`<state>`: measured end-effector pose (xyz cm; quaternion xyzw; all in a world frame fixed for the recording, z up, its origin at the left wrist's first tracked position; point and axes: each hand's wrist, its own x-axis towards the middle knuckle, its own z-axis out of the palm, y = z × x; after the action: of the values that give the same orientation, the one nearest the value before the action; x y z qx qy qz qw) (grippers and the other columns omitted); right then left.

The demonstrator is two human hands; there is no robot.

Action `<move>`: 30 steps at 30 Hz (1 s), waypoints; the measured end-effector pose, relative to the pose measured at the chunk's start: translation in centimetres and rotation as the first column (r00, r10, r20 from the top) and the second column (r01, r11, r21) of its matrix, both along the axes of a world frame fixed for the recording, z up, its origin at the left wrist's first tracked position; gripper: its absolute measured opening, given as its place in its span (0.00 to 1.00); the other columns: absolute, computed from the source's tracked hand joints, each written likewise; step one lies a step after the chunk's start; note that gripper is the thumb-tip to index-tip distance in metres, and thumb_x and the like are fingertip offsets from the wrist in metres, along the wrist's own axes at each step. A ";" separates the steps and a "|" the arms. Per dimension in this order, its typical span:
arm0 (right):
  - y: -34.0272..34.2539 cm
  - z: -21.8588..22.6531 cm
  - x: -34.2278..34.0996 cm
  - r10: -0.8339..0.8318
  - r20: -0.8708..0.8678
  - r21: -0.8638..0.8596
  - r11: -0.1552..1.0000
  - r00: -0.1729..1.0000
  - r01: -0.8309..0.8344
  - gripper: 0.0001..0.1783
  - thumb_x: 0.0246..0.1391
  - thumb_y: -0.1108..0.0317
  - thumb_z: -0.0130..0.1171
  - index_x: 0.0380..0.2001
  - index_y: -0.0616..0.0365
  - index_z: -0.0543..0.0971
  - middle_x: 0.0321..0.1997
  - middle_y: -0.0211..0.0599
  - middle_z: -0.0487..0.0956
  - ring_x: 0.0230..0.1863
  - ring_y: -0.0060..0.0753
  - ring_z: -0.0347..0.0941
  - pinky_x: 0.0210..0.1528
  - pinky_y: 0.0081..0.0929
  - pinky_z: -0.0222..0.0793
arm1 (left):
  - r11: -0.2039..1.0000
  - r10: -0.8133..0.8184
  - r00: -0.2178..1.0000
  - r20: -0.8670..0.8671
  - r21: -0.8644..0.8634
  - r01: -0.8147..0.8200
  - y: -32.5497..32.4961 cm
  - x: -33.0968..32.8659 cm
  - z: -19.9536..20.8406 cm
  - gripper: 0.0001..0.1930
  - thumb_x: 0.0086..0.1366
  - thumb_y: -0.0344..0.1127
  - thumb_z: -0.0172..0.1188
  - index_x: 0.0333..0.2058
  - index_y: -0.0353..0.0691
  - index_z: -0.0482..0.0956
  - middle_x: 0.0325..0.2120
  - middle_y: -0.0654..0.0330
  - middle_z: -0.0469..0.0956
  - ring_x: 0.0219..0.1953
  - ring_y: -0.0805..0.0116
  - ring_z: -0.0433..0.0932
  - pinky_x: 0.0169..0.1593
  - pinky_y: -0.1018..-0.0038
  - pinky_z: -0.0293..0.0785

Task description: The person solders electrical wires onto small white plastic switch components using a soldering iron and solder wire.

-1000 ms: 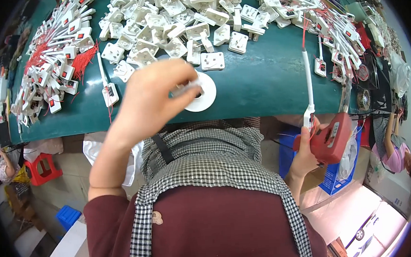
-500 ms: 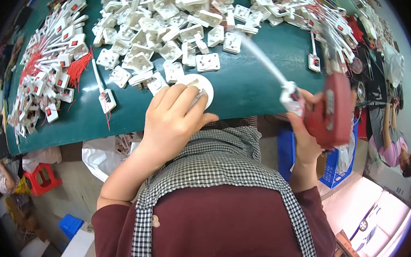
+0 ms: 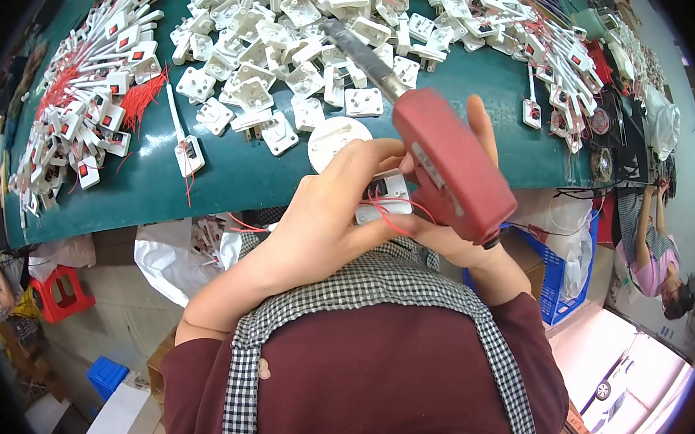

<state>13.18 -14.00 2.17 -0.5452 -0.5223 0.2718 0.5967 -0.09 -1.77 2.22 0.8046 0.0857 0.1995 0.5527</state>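
Observation:
My left hand (image 3: 323, 206) is closed on a small white plastic housing (image 3: 394, 192) at the table's front edge. A black part shows inside the housing, and thin red wires (image 3: 379, 209) curl out of it. My right hand (image 3: 436, 235) meets the housing from the other side while closed on a red electric screwdriver (image 3: 456, 163). The screwdriver's dark shaft points up and left over the table. Just beyond my left fingers sits a round white dish (image 3: 329, 145); its small contents are hard to make out.
White plastic housings (image 3: 273, 34) are heaped at the table's back. Wired white pieces with red switches (image 3: 87, 121) pile up at left, more at right (image 3: 565, 68). One wired piece (image 3: 188, 155) lies alone. Below stand a blue crate (image 3: 558, 284) and a red stool (image 3: 62, 294). People are at both sides.
My left hand has left the round dish and moved right to the white housing. My right hand has brought the housing and screwdriver inward, and the screwdriver's shaft has swung to point up-left.

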 end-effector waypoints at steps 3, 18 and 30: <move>-0.1 -0.5 -0.9 -0.114 -0.078 0.041 0.992 0.990 0.117 0.64 0.39 0.78 0.71 0.68 0.51 0.35 0.48 0.44 0.71 0.45 0.33 0.74 0.43 0.28 0.74 | 0.990 0.000 0.999 0.040 -0.141 0.006 0.7 -0.4 -0.8 0.15 0.65 0.39 0.54 0.46 0.37 0.70 0.35 0.56 0.71 0.34 0.65 0.75 0.35 0.73 0.75; -0.2 0.0 -1.3 -0.164 -0.186 -0.092 0.984 0.969 0.149 0.59 0.41 0.85 0.61 0.68 0.48 0.34 0.42 0.41 0.71 0.29 0.24 0.71 0.34 0.22 0.71 | 0.474 -0.388 0.921 0.035 -0.849 0.232 0.5 -0.3 -1.5 0.11 0.68 0.38 0.53 0.37 0.34 0.73 0.29 0.61 0.78 0.31 0.76 0.77 0.35 0.82 0.71; 2.7 -5.5 -1.8 -0.405 0.159 -0.006 0.912 0.900 0.411 0.55 0.43 0.78 0.68 0.67 0.57 0.43 0.52 0.44 0.71 0.47 0.32 0.75 0.48 0.24 0.70 | 0.809 0.515 0.856 -0.050 0.358 -0.466 3.3 -1.8 -0.6 0.05 0.55 0.28 0.62 0.32 0.39 0.79 0.24 0.57 0.78 0.27 0.62 0.76 0.30 0.71 0.70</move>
<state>11.36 -11.30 -3.36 -0.6734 -0.4358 0.1080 0.5873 -1.92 1.48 1.67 0.8488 0.2954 0.2883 0.3305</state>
